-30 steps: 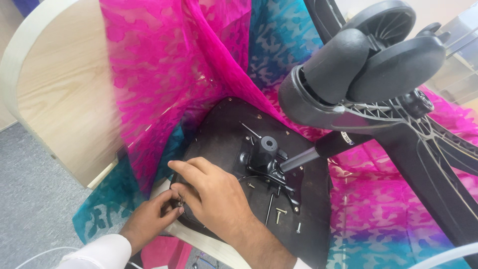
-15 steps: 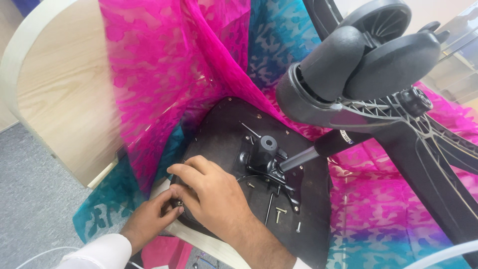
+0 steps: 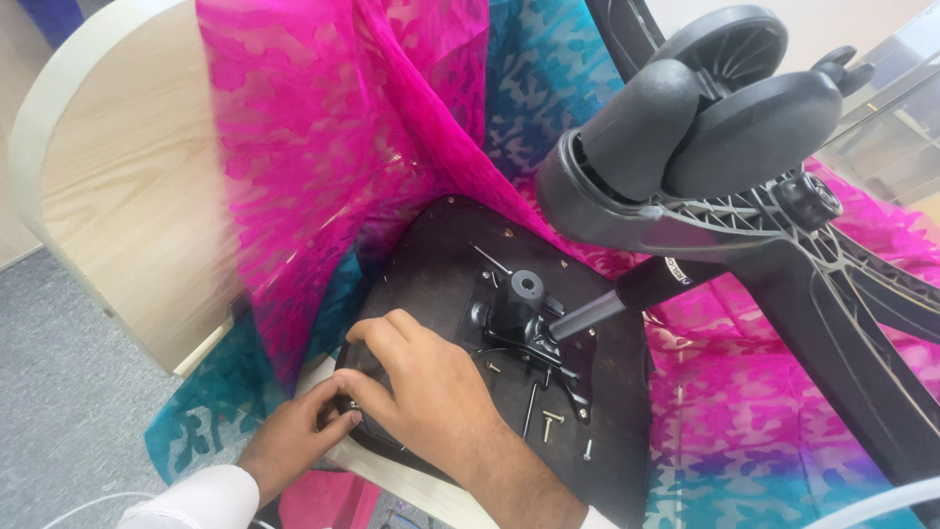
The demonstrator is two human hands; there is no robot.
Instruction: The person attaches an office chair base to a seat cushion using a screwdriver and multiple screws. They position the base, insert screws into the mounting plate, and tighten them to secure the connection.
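Note:
An upturned office chair lies on a pink and blue cloth [image 3: 343,147]. Its dark seat underside [image 3: 431,264] faces me, with a black metal tilt mechanism [image 3: 524,313] bolted at the middle and a gas cylinder [image 3: 627,294] leading to the black wheeled base [image 3: 705,137]. My right hand [image 3: 431,387] rests on the seat's near left edge, fingers curled over something small that I cannot make out. My left hand [image 3: 294,441] reaches up from below and pinches at the same edge, fingertips touching the right hand. Loose screws [image 3: 553,421] and a thin hex key [image 3: 532,407] lie on the seat.
A light wooden curved panel [image 3: 127,186] stands at the left. Grey carpet [image 3: 59,392] covers the floor below it. The chair base's black legs [image 3: 842,323] stretch across the right side. A white strip [image 3: 392,480] runs under the seat's near edge.
Both hands have stayed at the seat's near edge with only slight finger movement. The view has shifted a little; the chair has not moved.

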